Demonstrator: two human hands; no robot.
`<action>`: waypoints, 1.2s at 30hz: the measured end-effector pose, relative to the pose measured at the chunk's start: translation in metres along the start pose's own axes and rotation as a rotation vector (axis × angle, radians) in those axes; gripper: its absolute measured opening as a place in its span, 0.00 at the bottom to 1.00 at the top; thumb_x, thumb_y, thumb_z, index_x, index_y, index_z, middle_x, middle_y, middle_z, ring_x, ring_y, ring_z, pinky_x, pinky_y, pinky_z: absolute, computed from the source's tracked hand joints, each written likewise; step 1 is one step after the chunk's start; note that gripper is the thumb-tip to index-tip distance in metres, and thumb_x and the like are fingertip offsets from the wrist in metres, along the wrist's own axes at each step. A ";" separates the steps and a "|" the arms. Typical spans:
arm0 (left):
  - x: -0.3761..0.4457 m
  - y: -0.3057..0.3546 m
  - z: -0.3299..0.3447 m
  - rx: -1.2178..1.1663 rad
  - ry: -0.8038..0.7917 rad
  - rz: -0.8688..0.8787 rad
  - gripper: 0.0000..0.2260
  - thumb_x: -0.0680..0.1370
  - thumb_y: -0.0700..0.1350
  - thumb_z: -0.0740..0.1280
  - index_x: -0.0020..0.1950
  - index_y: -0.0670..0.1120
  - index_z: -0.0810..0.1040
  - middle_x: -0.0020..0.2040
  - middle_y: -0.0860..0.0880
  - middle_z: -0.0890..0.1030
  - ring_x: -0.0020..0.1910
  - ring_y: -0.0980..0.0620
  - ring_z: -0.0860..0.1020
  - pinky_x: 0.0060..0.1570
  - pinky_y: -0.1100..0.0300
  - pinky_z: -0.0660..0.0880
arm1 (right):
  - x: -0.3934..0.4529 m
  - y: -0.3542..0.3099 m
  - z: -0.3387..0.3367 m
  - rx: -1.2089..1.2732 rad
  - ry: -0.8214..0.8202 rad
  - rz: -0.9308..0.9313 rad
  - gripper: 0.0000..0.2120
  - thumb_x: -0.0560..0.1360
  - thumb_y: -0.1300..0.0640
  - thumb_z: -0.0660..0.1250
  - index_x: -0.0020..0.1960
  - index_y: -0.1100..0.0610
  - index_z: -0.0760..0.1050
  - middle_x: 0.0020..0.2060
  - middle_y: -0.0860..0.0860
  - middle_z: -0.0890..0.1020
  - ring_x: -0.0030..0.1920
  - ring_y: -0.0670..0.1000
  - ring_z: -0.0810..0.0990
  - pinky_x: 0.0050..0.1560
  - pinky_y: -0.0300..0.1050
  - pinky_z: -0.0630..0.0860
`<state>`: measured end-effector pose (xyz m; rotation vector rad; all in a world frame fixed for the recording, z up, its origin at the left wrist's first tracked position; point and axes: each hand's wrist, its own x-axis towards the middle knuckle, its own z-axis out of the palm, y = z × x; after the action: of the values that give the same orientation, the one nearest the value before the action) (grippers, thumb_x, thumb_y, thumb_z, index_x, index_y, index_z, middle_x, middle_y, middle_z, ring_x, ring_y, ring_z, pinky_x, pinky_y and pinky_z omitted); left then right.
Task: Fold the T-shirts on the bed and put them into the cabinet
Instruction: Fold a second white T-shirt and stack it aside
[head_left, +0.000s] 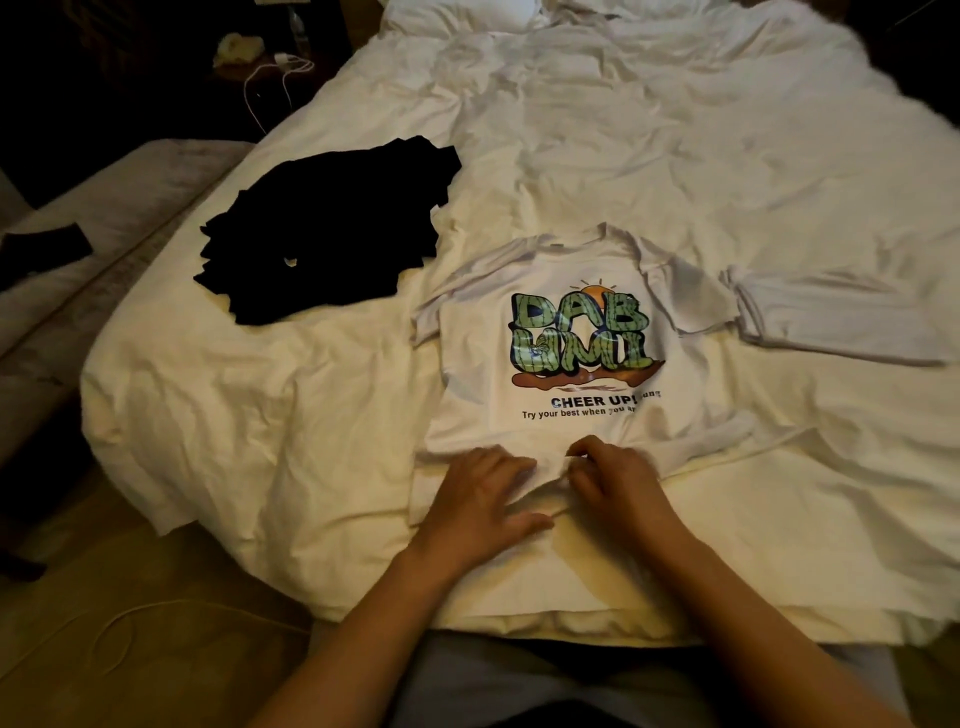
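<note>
Left hand (485, 501) flat on white shirt (576, 332) hem, fingers straight; right hand (615, 475) beside it, pinching hem fabric. Shirt lies print-up on bed (260, 415). Folded white shirt (831, 317) right, black pile (322, 228) left, farther back.

Both hands, left (480, 501) flat, right (618, 475) pinching, on the printed white T-shirt (576, 410), beside a black pile (322, 228).

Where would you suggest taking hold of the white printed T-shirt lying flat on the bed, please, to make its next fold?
Probably at the bottom hem, from the near side. The white printed T-shirt lies flat, collar far, hem nearest, where the left hand rests and the right hand pinches cloth. I would part both hands toward the hem's two corners and lift there.
</note>
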<state>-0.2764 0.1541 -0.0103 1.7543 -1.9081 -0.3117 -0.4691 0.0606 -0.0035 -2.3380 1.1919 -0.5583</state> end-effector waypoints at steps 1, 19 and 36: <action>0.001 -0.002 0.006 0.018 0.018 0.014 0.18 0.73 0.58 0.69 0.56 0.49 0.82 0.48 0.52 0.80 0.49 0.51 0.77 0.49 0.55 0.73 | -0.002 0.002 0.000 -0.030 0.010 -0.031 0.15 0.71 0.49 0.66 0.53 0.56 0.80 0.40 0.54 0.84 0.42 0.58 0.81 0.43 0.49 0.72; 0.000 -0.001 -0.016 -0.138 -0.050 -0.270 0.06 0.79 0.53 0.70 0.45 0.52 0.80 0.31 0.53 0.77 0.33 0.56 0.75 0.35 0.59 0.67 | -0.029 0.046 -0.050 -0.059 0.167 -0.125 0.14 0.74 0.55 0.56 0.49 0.58 0.80 0.39 0.52 0.79 0.44 0.49 0.71 0.47 0.39 0.60; 0.057 0.080 0.061 0.081 -0.051 0.232 0.17 0.73 0.56 0.69 0.57 0.49 0.80 0.49 0.52 0.81 0.49 0.50 0.77 0.48 0.59 0.69 | -0.043 0.109 -0.087 -0.035 0.194 0.030 0.20 0.66 0.62 0.66 0.57 0.59 0.81 0.57 0.54 0.81 0.60 0.57 0.74 0.59 0.55 0.75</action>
<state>-0.3781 0.0985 -0.0084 1.5672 -2.1633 -0.1983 -0.6100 0.0210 -0.0003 -2.3328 1.3308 -0.7746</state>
